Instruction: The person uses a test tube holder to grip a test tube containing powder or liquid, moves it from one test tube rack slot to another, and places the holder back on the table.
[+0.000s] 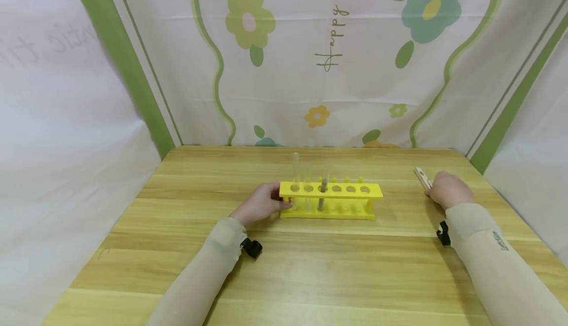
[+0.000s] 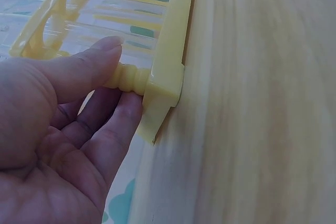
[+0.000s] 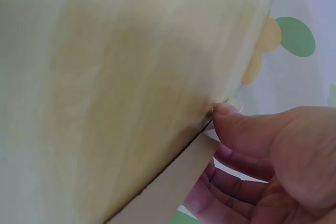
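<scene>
A yellow test tube rack [image 1: 330, 189] stands upright near the middle of the table. My left hand [image 1: 262, 202] pinches the rack's left end post, thumb on one side and fingers on the other, seen closely in the left wrist view. Two clear test tubes [image 1: 296, 168] stand in its leftmost holes, and beside them is a tube with dark grey content [image 1: 321, 202]. Far to the right, my right hand [image 1: 449, 189] grips a wooden test tube clamp [image 1: 423, 179], whose end points away to the upper left. In the right wrist view the fingers hide much of it.
The wooden table [image 1: 310, 276] ends at a white floral curtain [image 1: 284, 79] behind the rack. White cloth also hangs along the left and right sides. Bands with black clips sit at both wrists.
</scene>
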Demonstrator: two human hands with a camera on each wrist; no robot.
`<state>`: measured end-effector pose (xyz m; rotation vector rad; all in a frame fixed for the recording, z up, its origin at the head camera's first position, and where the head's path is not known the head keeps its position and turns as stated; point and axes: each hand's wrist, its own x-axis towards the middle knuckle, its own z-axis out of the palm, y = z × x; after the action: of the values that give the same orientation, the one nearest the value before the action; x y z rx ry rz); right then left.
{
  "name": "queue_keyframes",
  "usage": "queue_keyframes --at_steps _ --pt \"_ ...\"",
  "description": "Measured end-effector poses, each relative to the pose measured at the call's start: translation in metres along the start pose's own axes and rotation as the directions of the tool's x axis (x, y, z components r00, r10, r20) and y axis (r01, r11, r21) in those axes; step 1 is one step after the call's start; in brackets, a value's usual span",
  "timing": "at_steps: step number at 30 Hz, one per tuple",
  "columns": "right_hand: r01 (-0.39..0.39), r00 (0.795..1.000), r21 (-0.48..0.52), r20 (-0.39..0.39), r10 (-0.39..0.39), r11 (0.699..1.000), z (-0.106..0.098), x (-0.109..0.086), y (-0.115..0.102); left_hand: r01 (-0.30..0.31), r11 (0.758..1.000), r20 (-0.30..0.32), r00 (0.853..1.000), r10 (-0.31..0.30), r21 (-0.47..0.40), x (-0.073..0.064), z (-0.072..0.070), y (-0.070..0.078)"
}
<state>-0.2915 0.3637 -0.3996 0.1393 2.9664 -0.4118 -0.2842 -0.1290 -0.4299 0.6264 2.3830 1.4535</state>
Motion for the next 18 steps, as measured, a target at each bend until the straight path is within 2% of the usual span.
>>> queue_keyframes --at_steps 6,11,18 --pt "0.007 1.0 0.013 -0.006 -0.007 1.0 0.0009 -0.0006 -0.0009 -0.005 1.0 -0.001 1.0 0.005 -0.01 0.0003 -0.0006 -0.0015" --pt "0.045 0.999 0.032 0.008 -0.045 0.998 0.0002 -0.0035 0.0016 -0.005 1.0 -0.005 1.0 0.005 -0.007 -0.0007 0.001 -0.0027" --pt "0.061 0.991 0.065 0.115 -0.068 0.996 -0.0034 -0.0023 0.0066 -0.005 1.0 0.0 1.0 0.005 -0.013 -0.0012 0.0019 -0.0039"
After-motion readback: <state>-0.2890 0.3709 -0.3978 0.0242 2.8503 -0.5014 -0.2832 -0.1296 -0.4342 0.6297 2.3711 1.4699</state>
